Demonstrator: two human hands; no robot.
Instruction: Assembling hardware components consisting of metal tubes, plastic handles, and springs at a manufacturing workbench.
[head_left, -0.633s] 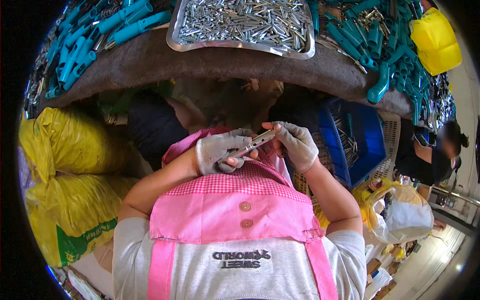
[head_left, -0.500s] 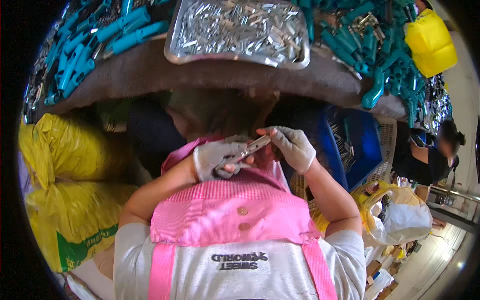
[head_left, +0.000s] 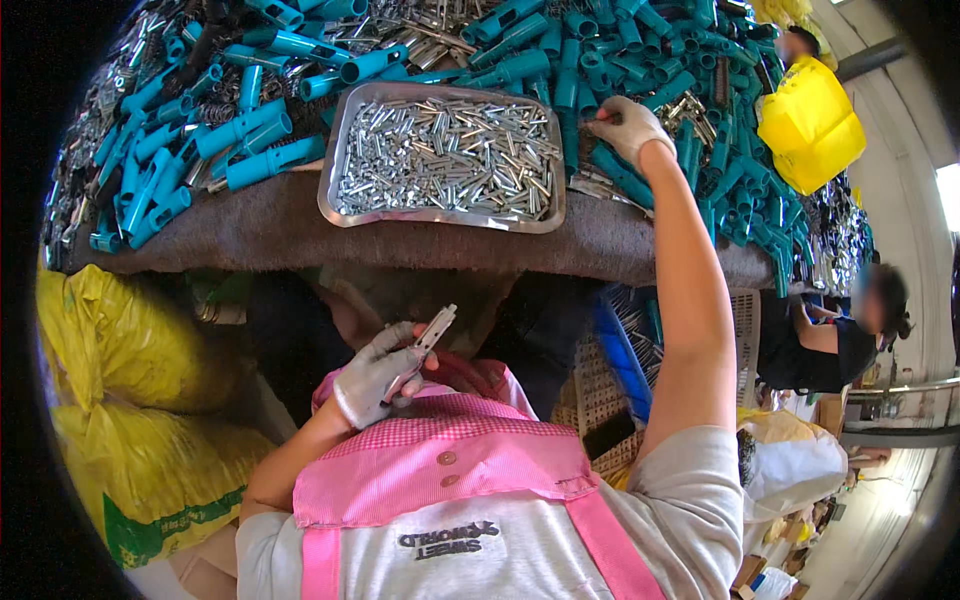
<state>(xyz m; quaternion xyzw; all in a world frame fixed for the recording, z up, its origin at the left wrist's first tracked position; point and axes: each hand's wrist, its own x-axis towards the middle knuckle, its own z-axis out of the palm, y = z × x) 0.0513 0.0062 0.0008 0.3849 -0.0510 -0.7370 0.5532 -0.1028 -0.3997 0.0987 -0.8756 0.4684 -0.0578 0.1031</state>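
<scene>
My left hand (head_left: 375, 380), in a pale glove with bare fingertips, is closed around a slim silver metal piece (head_left: 437, 326) with slots or holes in its side. It is held in front of my pink apron, tilted up to the right. My right hand (head_left: 634, 130), gloved alike, is stretched out over the bench just right of the metal tray (head_left: 440, 222). Its fingers are curled together; whether something small sits between them is hidden. Several teal tubes (head_left: 622, 172) lie under and around this hand. Short silver pins (head_left: 440, 150) fill the tray.
More teal tubes (head_left: 260, 150) and loose metal parts heap along the bench on both sides. A yellow container (head_left: 812, 125) stands at the far right. Yellow sacks (head_left: 150, 450) are at my left; a blue bin (head_left: 625, 355) stands below the bench. Another person (head_left: 850, 325) sits at the right.
My right hand has left the metal piece and reached far out to the right of the tray. The left hand still holds the piece, lower and further left. The view has shifted.
</scene>
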